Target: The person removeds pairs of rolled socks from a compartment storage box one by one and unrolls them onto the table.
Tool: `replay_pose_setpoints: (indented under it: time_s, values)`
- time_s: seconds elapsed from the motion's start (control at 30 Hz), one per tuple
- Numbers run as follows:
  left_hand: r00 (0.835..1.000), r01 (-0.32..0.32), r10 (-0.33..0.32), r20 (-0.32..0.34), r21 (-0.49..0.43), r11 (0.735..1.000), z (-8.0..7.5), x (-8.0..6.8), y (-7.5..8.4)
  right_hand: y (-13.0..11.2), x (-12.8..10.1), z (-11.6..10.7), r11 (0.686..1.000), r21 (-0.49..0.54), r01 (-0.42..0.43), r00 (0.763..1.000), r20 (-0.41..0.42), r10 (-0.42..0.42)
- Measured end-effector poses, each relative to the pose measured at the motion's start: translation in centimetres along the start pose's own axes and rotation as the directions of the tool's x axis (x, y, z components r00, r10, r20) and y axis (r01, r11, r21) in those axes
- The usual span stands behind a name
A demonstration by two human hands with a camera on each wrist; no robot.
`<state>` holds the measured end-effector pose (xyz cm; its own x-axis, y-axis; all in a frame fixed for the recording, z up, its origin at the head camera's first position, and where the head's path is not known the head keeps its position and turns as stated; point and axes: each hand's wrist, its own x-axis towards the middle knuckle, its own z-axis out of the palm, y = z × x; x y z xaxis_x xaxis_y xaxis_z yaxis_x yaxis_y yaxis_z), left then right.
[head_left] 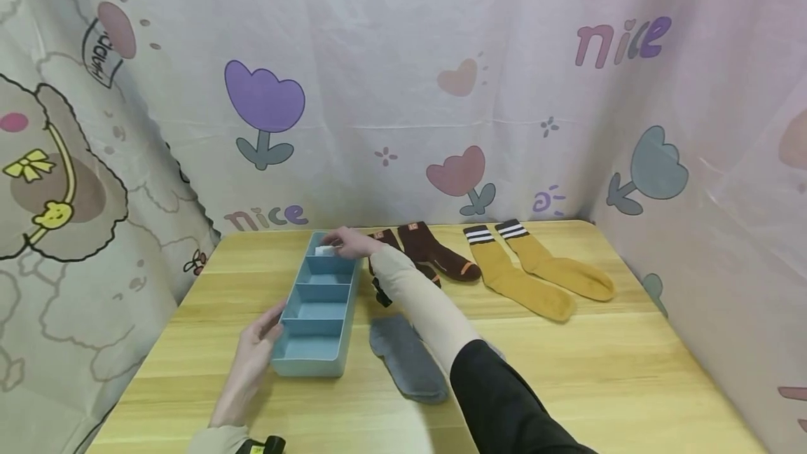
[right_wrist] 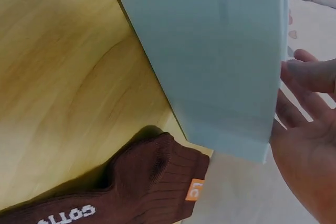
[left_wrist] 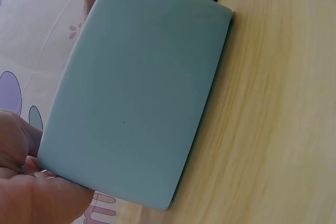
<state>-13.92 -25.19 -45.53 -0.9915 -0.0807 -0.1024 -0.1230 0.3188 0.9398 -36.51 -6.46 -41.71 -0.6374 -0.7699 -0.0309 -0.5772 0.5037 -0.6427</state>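
Note:
A light blue storage box [head_left: 345,342] with a row of compartments stands lengthwise on the table. My left hand [head_left: 255,342] grips its left wall near the front end; in the left wrist view, thumb and fingers lie at the box's edge. Over the far compartment is my right hand [head_left: 354,242], fingers reaching over the rim beside a small white item [head_left: 324,251], whose kind I cannot tell. In the right wrist view the right hand's fingers [right_wrist: 310,74] look loosely spread, with nothing visible between them. The nearer compartments hold nothing visible.
Brown socks [head_left: 435,252] lie right of the box, partly behind my right arm. Yellow socks [head_left: 526,279] with striped cuffs lie farther right. A grey sock [head_left: 410,363] lies beside the box; another grey piece [head_left: 494,349] peeks out past my sleeve. A patterned curtain [head_left: 378,90] hangs behind the table.

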Motion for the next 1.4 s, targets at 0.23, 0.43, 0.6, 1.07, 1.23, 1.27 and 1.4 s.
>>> replay_pose_setpoints:
  time_s: [0.23,0.43,0.6,1.07,1.23,1.27,1.4]
  values:
    - [1.0,0.0,0.0,0.004,-0.029,1.0,0.1,0.1,0.0,-0.3,1.0,-0.2,1.0,-0.028,0.014,0.999,0.035,-0.013]
    - [1.0,0.004,-0.004,-0.002,-0.041,0.999,0.1,0.0,-0.1,-0.5,2.1,0.8,0.99,-0.143,-0.004,0.998,0.066,0.014]
    - [1.0,-0.001,0.0,-0.01,-0.034,0.999,-0.1,0.0,-0.1,-1.0,2.7,0.8,0.98,-0.198,-0.035,0.995,0.081,0.052]
    - [1.0,-0.021,0.02,-0.014,-0.043,0.999,0.5,0.0,-0.4,-0.8,2.8,0.6,0.977,-0.103,-0.185,0.977,0.087,0.194]
    - [1.0,-0.018,0.017,-0.01,-0.054,0.998,0.5,0.0,-0.3,-0.3,3.6,1.1,0.98,-0.075,-0.187,0.977,0.086,0.193]
    - [1.0,-0.017,0.016,-0.011,-0.055,0.998,0.5,-0.1,-0.3,-0.1,3.8,1.2,0.981,-0.075,-0.18,0.978,0.092,0.187]
    - [1.0,-0.014,0.013,-0.018,-0.058,0.998,0.5,-0.1,-0.2,0.1,4.3,1.4,0.98,-0.126,-0.153,0.979,0.119,0.168]
